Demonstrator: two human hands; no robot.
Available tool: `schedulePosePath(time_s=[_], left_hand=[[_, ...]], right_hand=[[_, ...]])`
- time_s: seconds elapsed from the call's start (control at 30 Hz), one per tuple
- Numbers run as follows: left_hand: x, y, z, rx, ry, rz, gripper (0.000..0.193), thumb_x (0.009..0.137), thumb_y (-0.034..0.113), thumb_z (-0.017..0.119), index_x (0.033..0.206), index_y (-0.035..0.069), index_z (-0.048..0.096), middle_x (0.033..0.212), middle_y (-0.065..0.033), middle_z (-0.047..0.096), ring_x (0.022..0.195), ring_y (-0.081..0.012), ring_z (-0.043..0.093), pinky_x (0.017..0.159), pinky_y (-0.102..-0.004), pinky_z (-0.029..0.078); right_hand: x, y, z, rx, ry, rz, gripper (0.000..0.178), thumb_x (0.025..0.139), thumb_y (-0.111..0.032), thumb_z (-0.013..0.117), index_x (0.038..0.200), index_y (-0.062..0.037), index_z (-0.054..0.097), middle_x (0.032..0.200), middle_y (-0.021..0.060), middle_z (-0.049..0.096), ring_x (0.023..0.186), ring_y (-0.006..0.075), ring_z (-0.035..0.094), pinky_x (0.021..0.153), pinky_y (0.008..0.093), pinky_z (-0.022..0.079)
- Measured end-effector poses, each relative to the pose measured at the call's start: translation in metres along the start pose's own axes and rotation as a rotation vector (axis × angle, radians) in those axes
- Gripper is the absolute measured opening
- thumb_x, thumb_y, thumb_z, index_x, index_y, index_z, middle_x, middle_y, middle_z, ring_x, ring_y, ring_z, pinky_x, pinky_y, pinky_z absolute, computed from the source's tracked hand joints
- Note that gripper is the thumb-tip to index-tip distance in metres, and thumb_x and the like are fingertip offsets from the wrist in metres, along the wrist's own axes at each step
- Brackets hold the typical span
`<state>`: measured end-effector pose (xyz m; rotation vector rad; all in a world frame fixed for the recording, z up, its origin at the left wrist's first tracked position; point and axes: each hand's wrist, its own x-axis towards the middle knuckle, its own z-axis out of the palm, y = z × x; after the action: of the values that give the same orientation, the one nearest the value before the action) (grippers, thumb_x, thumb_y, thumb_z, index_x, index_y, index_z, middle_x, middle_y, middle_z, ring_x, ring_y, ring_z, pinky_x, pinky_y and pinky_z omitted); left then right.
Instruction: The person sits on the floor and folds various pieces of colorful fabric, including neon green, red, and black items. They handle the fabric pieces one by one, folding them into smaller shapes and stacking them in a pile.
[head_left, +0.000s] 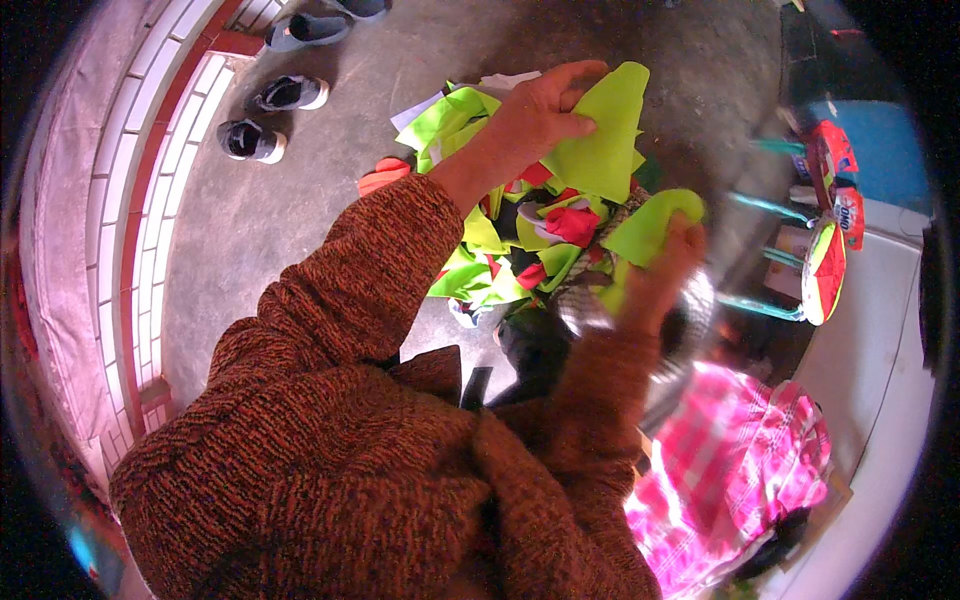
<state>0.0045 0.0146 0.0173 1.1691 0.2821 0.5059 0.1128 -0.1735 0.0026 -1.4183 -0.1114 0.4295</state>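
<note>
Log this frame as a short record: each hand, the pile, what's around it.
left hand: on the left hand, grips the upper green piece above the pile
right hand: on the right hand, holds the lower green piece, nearer the body
pile: scrap pile, mostly bright green with red, dark and white bits
floor: grey floor; dark shoes at upper left
lower right: pink plaid cloth, rumpled
sleeves: brown knit
</note>
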Motion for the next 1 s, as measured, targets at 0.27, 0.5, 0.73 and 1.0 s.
schedulePosePath(time_s=[0.27,0.5,0.73,1.0], left_hand=[[-0.009,-0.024,0.026,0.441,0.106,0.178,0.039,0.077,0.004,0.053,0.116,0.008,0.049,0.100,-0.0099,0.062,0.088,-0.0220,0.061,0.077,-0.0306,0.049],[-0.023,-0.019,0.043,0.734,-0.080,0.211,0.025,0.074,0.003,0.052,0.098,0.006,0.059,0.100,-0.0089,0.062,0.093,-0.0264,0.060,0.081,-0.0322,0.047],[-0.022,-0.025,0.041,0.696,-0.063,0.350,0.026,0.068,0.004,0.056,0.094,0.006,0.058,0.103,-0.0103,0.060,0.097,-0.0272,0.057,0.084,-0.0341,0.045],[-0.023,-0.022,0.041,0.833,-0.072,0.442,0.034,0.067,0.015,0.067,0.098,0.006,0.057,0.106,-0.0112,0.058,0.099,-0.0283,0.056,0.084,-0.0352,0.045]], right_hand=[[-0.010,0.014,0.023,-0.167,-0.062,0.009,0.020,0.084,-0.014,0.056,0.101,-0.0048,0.053,0.088,0.0046,0.059,0.072,0.0136,0.059,0.059,0.0263,0.049],[-0.005,0.033,0.003,-0.383,-0.251,-0.244,0.029,0.083,-0.011,0.054,0.111,-0.0023,0.050,0.103,0.0079,0.057,0.086,0.0187,0.057,0.072,0.0296,0.047],[-0.016,0.002,0.032,0.492,-0.234,0.226,0.042,0.089,-0.031,0.044,0.122,-0.0049,0.043,0.115,0.0100,0.052,0.103,0.0226,0.053,0.082,0.0332,0.046],[-0.004,0.028,0.014,0.064,-0.302,0.032,0.038,0.087,-0.023,0.046,0.119,-0.0039,0.046,0.110,0.0094,0.054,0.096,0.0211,0.056,0.079,0.0315,0.047]])
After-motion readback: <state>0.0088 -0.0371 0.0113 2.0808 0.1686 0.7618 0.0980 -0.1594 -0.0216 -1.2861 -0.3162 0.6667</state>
